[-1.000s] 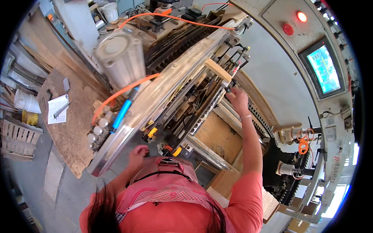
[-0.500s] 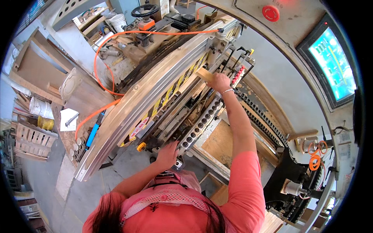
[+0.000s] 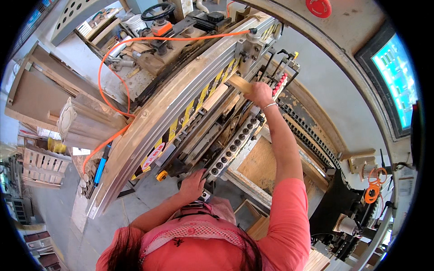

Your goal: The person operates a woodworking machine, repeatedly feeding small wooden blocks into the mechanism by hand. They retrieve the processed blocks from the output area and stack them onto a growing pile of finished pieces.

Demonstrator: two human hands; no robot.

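Observation:
My right hand (image 3: 261, 95) reaches far over the machine, its fingers closed round a short, flat piece of light wood (image 3: 241, 84). The wood's free end points left, close to the yellow-and-black striped guard (image 3: 199, 105). Low in the middle, my left hand (image 3: 192, 186) rests against the near end of the machine bed, its fingers stretched forward with nothing visible in them. Just right of it begins a pale rail with a row of dark round holes (image 3: 232, 148). Beyond my right hand stands a row of red knobs (image 3: 280, 85).
A long curved metal beam (image 3: 149, 122) runs along the left, with an orange hose (image 3: 181, 39) above it. To the right are a chain track (image 3: 312, 135), a lit screen (image 3: 395, 86) and a red stop button (image 3: 319, 7). A slatted crate (image 3: 45, 167) stands at left.
The whole view has shifted slightly, with the screen and stop button now further right and higher. My right hand still grips the wood, and my left hand stays at the bed's near end.

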